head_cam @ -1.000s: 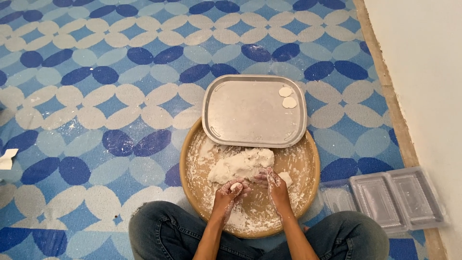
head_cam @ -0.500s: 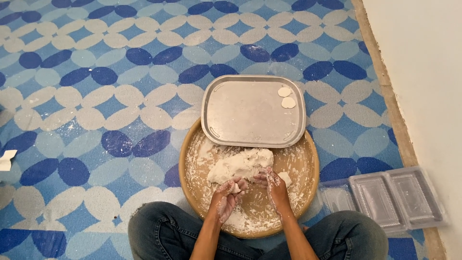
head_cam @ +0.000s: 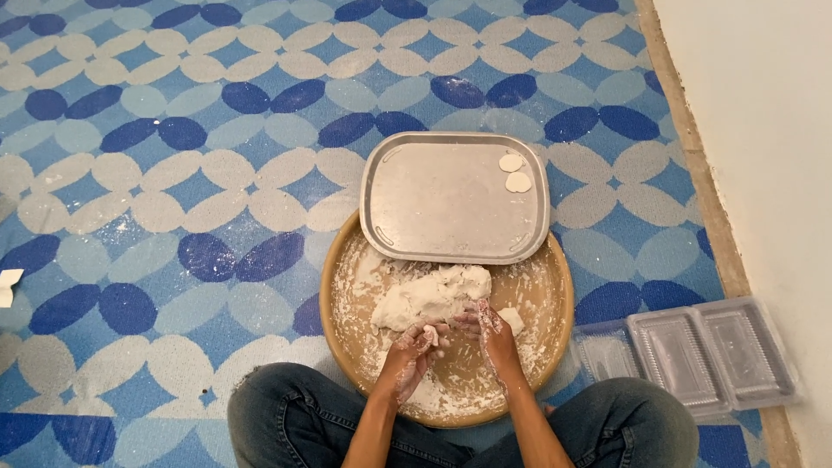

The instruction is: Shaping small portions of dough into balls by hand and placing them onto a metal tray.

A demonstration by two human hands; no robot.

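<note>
I sit cross-legged on the floor with a round wooden tray (head_cam: 555, 299) in front of my knees. A big lump of white dough (head_cam: 429, 296) lies in it. My left hand (head_cam: 410, 349) is curled around a small piece of dough at the lump's near edge. My right hand (head_cam: 490, 331), dusted with flour, rests beside it with fingers touching the tray, next to a small loose piece of dough (head_cam: 512, 320). A rectangular metal tray (head_cam: 433, 204) lies across the far rim, with two flat dough discs (head_cam: 514, 172) in its far right corner.
Clear plastic containers (head_cam: 685, 354) lie on the floor at my right, near a white wall (head_cam: 763, 130). A blue and white patterned mat (head_cam: 173, 173), sprinkled with flour, covers the floor. A scrap of paper (head_cam: 9, 284) lies at the far left.
My left hand has turned and closed more around the small dough piece. My right hand has barely moved.
</note>
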